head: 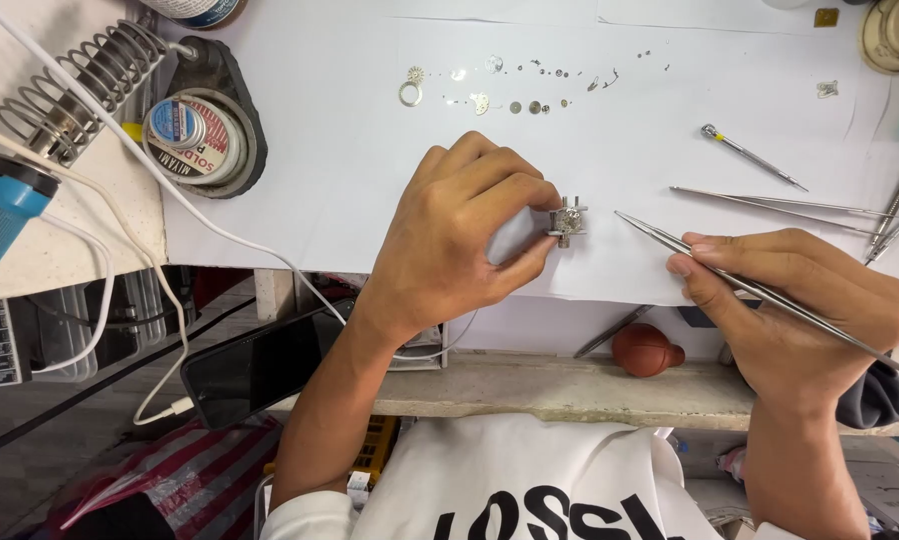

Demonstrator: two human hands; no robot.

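Counter [300,190] w/ white paper sheet over it, work area centre. Far left: solder-iron stand w/ coil spring [75,90] and solder tin [192,135]; white cable [240,240] runs diag. across paper edge; dark phone [260,365] below counter edge. Left hand [460,235] rests on paper, fingers [530,255] closed in a pinch on small metal watch movement in holder [568,222], approx. mid-sheet, just right of thumb and forefinger. Right hand [810,300] near front edge of paper, fingers closed on long steel tweezers [690,248]; tips point toward movement but sit apart from it, not touching. Spare tools to the right: small screwdriver [750,156], 2nd pair tweezers [770,203], more handles at far rt edge. Red rubber blower [646,350] on ledge below. Row of tiny gears, wheels, screws [510,90] laid out along top of sheet, well apart from movement. Judgement: many parts out and spread, so work seems well into strip-down or early in rebuild; can't tell which. Movement still mounted, more handling left.
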